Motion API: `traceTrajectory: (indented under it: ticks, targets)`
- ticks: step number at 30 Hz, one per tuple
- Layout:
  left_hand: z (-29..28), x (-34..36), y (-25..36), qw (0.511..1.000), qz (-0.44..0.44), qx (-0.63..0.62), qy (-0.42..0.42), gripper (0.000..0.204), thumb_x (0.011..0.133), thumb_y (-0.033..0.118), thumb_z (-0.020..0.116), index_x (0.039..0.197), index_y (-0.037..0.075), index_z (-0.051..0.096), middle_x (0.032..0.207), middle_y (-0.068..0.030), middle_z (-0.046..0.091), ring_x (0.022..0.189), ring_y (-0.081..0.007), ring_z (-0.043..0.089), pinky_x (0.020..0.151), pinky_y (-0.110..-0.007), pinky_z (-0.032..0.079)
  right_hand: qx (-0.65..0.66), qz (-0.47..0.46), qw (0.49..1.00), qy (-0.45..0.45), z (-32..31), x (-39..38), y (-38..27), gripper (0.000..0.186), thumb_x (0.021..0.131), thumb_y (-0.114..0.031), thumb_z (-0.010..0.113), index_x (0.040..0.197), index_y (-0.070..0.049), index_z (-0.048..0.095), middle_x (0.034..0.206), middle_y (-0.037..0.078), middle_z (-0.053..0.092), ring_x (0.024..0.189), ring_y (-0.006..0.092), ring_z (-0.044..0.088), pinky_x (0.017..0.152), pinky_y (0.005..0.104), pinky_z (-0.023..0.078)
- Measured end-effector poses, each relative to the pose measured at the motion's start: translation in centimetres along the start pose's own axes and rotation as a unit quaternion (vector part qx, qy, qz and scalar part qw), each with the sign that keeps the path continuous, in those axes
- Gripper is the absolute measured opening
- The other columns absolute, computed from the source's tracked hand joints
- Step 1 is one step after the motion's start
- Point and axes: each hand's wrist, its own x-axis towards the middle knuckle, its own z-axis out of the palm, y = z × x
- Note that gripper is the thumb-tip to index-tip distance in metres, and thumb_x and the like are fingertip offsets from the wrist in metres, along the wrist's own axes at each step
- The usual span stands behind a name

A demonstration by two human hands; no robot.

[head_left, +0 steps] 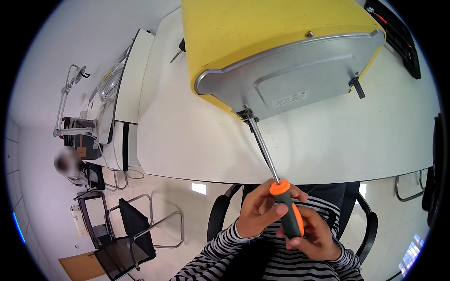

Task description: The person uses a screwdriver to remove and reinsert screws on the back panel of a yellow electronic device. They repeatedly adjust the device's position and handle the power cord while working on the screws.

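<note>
My left hand (262, 210) and my right hand (314, 234) both have fingers wrapped round the green-and-orange handle of a long screwdriver (292, 218), the left higher up, the right near its end. The steel shaft runs up to a black fitting (244, 114) at the lower edge of a silver panel (304, 70) on a large yellow housing (248, 23). Whether the tip is seated in a screw, I cannot make out. A dark narrow strip shows behind the shaft. A second black fitting (357, 87) sticks out at the panel's right.
The housing rests on a white table (187, 145), with an open black tool case (398, 47) at back right and a small tool (180, 49) at left. Leftward are a side desk with a fan (110, 82) and lamp (63, 98), a seated person (82, 173) and a black chair (131, 225).
</note>
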Motion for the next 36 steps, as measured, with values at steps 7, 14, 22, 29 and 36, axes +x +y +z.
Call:
traceTrajectory:
  ticks: [7,14,22,29,36]
  targets:
    - [0.0,-0.2,-0.1,0.994,-0.014,-0.105,-0.038,0.032,0.081,0.013,0.047,0.101,-0.012,0.047,0.095,-0.0249,0.053,0.093,-0.0331,0.053,0.081,-0.041,0.043,0.514,0.091,0.827,-0.211,-0.7,0.4,1.0,0.050,0.088,-0.026,0.038,0.125,0.003,0.022,0.100,0.029,0.047,0.063,0.0180,0.055,0.054,0.0218,0.048]
    - [0.0,0.5,0.0,0.997,-0.009,-0.067,-0.042,0.031,0.077,0.009,0.055,0.104,-0.004,0.047,0.093,-0.0147,0.055,0.092,-0.0229,0.054,0.083,-0.036,0.042,-0.049,-0.084,0.995,0.011,-0.6,-0.3,-0.3,0.052,0.080,-0.013,0.055,0.120,0.006,0.027,0.085,0.017,0.057,0.074,0.0184,0.060,0.069,0.0270,0.047]
    - [-0.5,0.4,-0.2,0.999,0.040,-0.005,-0.021,0.035,0.078,0.011,0.054,0.109,-0.002,0.044,0.093,-0.0142,0.055,0.094,-0.0245,0.052,0.084,-0.036,0.041,0.201,0.021,0.973,-0.108,-0.7,0.2,0.0,0.055,0.083,-0.022,0.050,0.121,0.009,0.024,0.100,0.026,0.051,0.062,0.0167,0.057,0.056,0.0244,0.047]
    - [0.2,0.2,0.3,0.999,0.001,-0.043,-0.018,0.030,0.080,0.017,0.050,0.097,-0.008,0.051,0.089,-0.0206,0.056,0.085,-0.0286,0.055,0.078,-0.041,0.043,0.507,0.091,0.836,-0.190,-0.6,0.5,0.7,0.054,0.088,-0.028,0.039,0.125,0.007,0.021,0.101,0.029,0.048,0.062,0.0175,0.054,0.058,0.0221,0.047]
    - [0.8,0.7,0.5,0.999,-0.021,-0.007,0.033,0.033,0.074,0.016,0.059,0.098,-0.004,0.050,0.087,-0.0163,0.055,0.084,-0.0269,0.054,0.078,-0.039,0.043,-0.189,-0.108,0.972,0.083,-0.2,0.1,-0.3,0.058,0.071,-0.020,0.067,0.112,0.007,0.035,0.085,0.012,0.056,0.071,0.0161,0.059,0.063,0.0252,0.048]
